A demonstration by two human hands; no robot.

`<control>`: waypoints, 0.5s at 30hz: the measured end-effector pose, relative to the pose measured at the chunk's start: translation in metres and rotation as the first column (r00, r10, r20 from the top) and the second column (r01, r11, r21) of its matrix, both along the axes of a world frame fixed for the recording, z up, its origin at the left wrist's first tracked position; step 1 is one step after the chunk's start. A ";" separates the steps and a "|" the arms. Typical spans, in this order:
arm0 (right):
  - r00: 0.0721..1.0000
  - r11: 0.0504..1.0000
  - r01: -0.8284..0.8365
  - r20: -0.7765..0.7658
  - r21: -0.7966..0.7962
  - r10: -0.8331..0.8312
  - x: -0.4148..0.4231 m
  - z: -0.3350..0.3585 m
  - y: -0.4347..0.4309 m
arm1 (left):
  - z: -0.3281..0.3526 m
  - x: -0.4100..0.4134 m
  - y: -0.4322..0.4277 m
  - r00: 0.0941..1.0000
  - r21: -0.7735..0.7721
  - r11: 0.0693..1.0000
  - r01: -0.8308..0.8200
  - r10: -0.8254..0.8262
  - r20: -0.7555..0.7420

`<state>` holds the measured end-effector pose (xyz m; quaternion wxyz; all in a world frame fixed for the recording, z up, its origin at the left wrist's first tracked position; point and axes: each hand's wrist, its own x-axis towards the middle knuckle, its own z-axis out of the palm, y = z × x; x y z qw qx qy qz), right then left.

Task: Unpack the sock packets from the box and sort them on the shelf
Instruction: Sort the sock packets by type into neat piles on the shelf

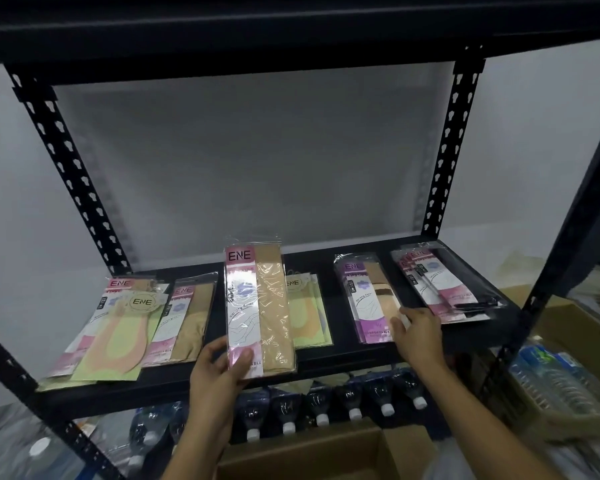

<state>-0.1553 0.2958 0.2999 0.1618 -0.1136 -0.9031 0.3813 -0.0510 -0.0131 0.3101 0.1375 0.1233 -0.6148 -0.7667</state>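
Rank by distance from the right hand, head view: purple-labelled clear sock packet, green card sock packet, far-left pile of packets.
1. Purple-labelled clear sock packet, right of centre, touched by the right hand.
2. Green card sock packet, centre, behind the tan sock packet.
3. Far-left pile of packets, left end of the black metal shelf.

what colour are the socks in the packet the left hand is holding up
Tan beige, through the clear held packet; the head view shows it best.

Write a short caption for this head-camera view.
Left hand holds a pink-label sock packet at the black shelf while the right hand rests on a purple-label packet.
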 end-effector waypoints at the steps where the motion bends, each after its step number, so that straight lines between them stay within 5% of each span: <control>1: 1.000 1.000 -0.002 -0.002 0.007 0.002 0.000 0.000 0.000 | 0.000 0.000 -0.001 1.000 0.002 1.000 -0.003 0.003 0.001; 15: 0.999 0.999 -0.013 -0.033 0.033 0.014 -0.002 -0.004 0.003 | 0.018 -0.004 -0.031 0.994 0.049 0.993 -0.110 0.110 0.010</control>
